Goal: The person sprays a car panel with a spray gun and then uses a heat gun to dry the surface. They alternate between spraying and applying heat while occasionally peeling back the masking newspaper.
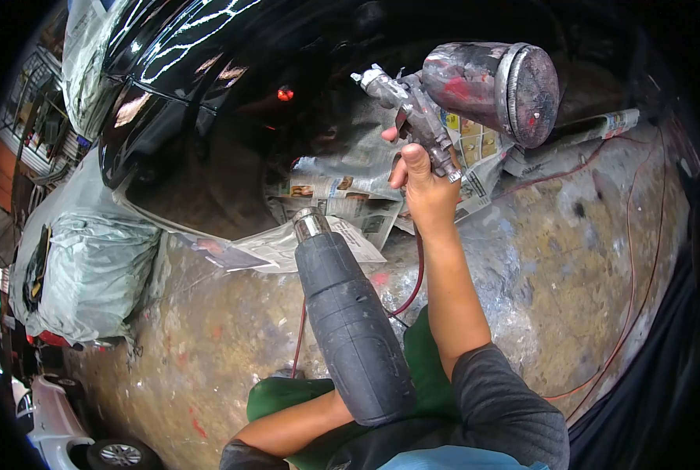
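My right hand (426, 188) is raised and gripping the handle of a paint spray gun (412, 113), whose paint-stained cup (495, 86) sits at the upper right. The gun's nozzle points left toward a glossy black car panel (185, 86). A dark grey heat gun (350, 321) with a metal nozzle points up at the same panel. My left forearm (295, 423) reaches under the heat gun's body; the hand itself is hidden behind it.
Newspaper (342, 196) masks the panel's lower edge. Plastic sheeting (91, 266) covers the car at left. A red hose (412, 286) runs from the spray gun down to the stained concrete floor (569, 258). A white car (60, 427) stands at the lower left.
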`<act>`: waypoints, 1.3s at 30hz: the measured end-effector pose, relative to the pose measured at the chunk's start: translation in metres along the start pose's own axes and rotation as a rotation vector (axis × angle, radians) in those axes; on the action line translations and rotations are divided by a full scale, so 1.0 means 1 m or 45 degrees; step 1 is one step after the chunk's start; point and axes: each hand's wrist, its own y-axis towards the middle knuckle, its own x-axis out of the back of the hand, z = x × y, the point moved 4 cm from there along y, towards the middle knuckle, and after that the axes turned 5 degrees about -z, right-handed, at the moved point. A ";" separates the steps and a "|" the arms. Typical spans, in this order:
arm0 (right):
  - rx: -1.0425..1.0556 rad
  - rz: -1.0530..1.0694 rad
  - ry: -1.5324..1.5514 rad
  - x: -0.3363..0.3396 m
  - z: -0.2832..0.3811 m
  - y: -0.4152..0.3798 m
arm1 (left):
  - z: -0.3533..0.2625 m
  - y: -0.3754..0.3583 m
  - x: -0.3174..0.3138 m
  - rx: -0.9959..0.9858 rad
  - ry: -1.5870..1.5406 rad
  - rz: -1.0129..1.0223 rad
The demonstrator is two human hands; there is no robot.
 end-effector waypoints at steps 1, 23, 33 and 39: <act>-0.001 -0.009 0.010 0.002 0.000 0.001 | 0.008 -0.004 -0.002 -0.076 -0.047 -0.030; 0.189 -0.218 -0.020 0.053 0.022 0.033 | 0.001 0.035 -0.016 0.387 -0.052 -0.205; 0.202 -0.308 -0.152 0.073 0.033 0.044 | 0.017 0.039 -0.029 0.614 -0.017 -0.109; 0.197 -0.392 -0.238 0.091 0.037 0.054 | 0.026 0.036 -0.031 0.671 -0.054 -0.046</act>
